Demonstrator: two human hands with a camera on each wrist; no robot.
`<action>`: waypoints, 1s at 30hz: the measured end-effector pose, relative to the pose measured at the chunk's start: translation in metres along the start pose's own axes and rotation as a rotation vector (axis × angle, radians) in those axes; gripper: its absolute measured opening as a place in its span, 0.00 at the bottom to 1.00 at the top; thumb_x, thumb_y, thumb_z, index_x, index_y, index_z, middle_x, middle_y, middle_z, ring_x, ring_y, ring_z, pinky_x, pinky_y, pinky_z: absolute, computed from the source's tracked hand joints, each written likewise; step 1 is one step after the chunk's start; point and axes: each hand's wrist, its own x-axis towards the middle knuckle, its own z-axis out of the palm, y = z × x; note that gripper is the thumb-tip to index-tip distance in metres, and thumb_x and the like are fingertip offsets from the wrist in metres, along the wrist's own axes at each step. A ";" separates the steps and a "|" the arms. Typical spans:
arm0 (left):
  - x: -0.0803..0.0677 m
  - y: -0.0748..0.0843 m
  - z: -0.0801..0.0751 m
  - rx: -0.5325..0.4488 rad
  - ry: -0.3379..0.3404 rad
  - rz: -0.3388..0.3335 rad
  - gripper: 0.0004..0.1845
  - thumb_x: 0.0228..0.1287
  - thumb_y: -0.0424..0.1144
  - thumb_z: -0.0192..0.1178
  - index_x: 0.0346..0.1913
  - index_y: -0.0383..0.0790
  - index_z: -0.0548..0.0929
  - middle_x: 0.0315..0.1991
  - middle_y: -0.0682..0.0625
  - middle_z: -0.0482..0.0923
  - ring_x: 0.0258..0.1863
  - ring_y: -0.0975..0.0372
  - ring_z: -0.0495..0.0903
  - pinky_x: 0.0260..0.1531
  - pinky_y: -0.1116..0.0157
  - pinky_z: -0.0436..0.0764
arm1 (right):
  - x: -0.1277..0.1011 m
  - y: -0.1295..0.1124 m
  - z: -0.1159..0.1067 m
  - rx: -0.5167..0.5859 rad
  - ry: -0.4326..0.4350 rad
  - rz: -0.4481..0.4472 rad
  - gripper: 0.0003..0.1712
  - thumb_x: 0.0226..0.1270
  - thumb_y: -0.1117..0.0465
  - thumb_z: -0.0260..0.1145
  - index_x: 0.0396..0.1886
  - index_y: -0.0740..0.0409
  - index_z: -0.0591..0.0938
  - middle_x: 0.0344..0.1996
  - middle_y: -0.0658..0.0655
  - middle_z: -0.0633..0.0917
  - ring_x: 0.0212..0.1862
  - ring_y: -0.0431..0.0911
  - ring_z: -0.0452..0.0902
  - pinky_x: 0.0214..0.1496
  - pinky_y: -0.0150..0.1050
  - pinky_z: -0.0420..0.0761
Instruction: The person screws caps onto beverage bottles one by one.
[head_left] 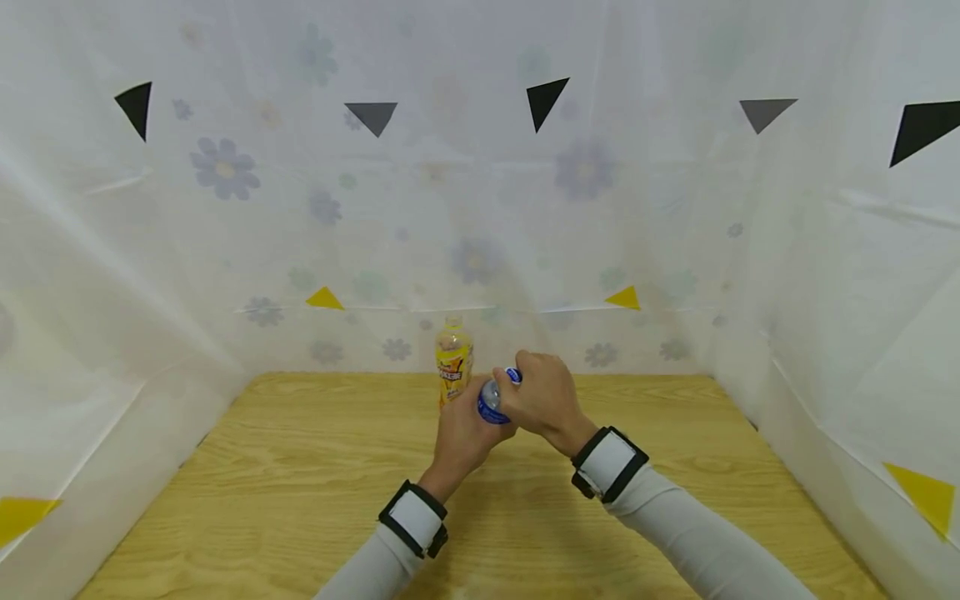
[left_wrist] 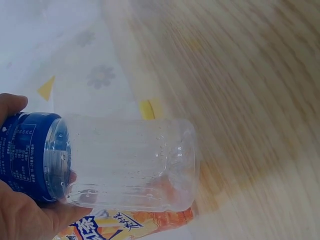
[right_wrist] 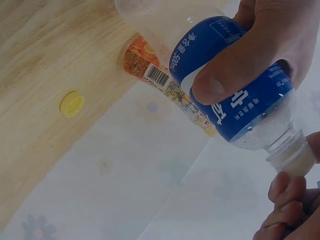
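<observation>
My left hand [head_left: 467, 433] grips a clear plastic bottle [left_wrist: 125, 162] around its blue label [right_wrist: 257, 102], with the bottle tilted above the table. Fingers and thumb of my right hand [head_left: 546, 396] pinch the cap [right_wrist: 298, 159] at the bottle's neck. Drops cling inside the clear wall, and no liquid level shows. Just beyond my left hand stands a drink bottle with a yellow and orange label [head_left: 453, 358]; its lower part is hidden by the hand in the head view. Its neck appears uncapped.
A loose yellow cap [right_wrist: 73, 104] lies on the wooden table [head_left: 300, 467], near the drink bottle. White flower-printed sheeting [head_left: 472, 192] encloses the table at the back and both sides, with black, grey and yellow triangles on it.
</observation>
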 end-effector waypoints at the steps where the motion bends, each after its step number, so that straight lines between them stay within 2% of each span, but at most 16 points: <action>1: 0.000 0.000 0.000 0.002 -0.002 -0.001 0.32 0.46 0.45 0.79 0.56 0.46 0.80 0.45 0.49 0.87 0.41 0.59 0.87 0.38 0.62 0.84 | 0.000 0.000 0.001 -0.007 0.002 0.002 0.25 0.67 0.54 0.65 0.14 0.53 0.65 0.11 0.47 0.61 0.13 0.41 0.57 0.17 0.33 0.55; 11: -0.001 0.002 -0.002 0.000 -0.014 -0.005 0.32 0.47 0.46 0.79 0.57 0.45 0.80 0.45 0.48 0.87 0.41 0.59 0.87 0.38 0.62 0.84 | -0.001 0.000 0.002 -0.064 0.014 0.035 0.27 0.67 0.51 0.65 0.13 0.51 0.63 0.11 0.46 0.59 0.14 0.41 0.55 0.17 0.33 0.52; 22: -0.001 0.004 -0.002 0.005 -0.014 -0.005 0.31 0.49 0.47 0.78 0.57 0.45 0.80 0.45 0.48 0.87 0.41 0.58 0.87 0.38 0.62 0.85 | -0.001 0.002 0.003 -0.066 0.030 0.059 0.30 0.67 0.49 0.64 0.10 0.49 0.60 0.10 0.44 0.57 0.12 0.40 0.53 0.15 0.33 0.50; 30: 0.000 0.006 -0.003 0.009 -0.029 -0.032 0.32 0.48 0.46 0.79 0.57 0.45 0.79 0.46 0.47 0.86 0.43 0.57 0.86 0.41 0.59 0.85 | -0.001 0.006 0.005 -0.033 0.013 0.097 0.30 0.68 0.47 0.63 0.10 0.49 0.61 0.10 0.44 0.58 0.13 0.39 0.54 0.15 0.33 0.51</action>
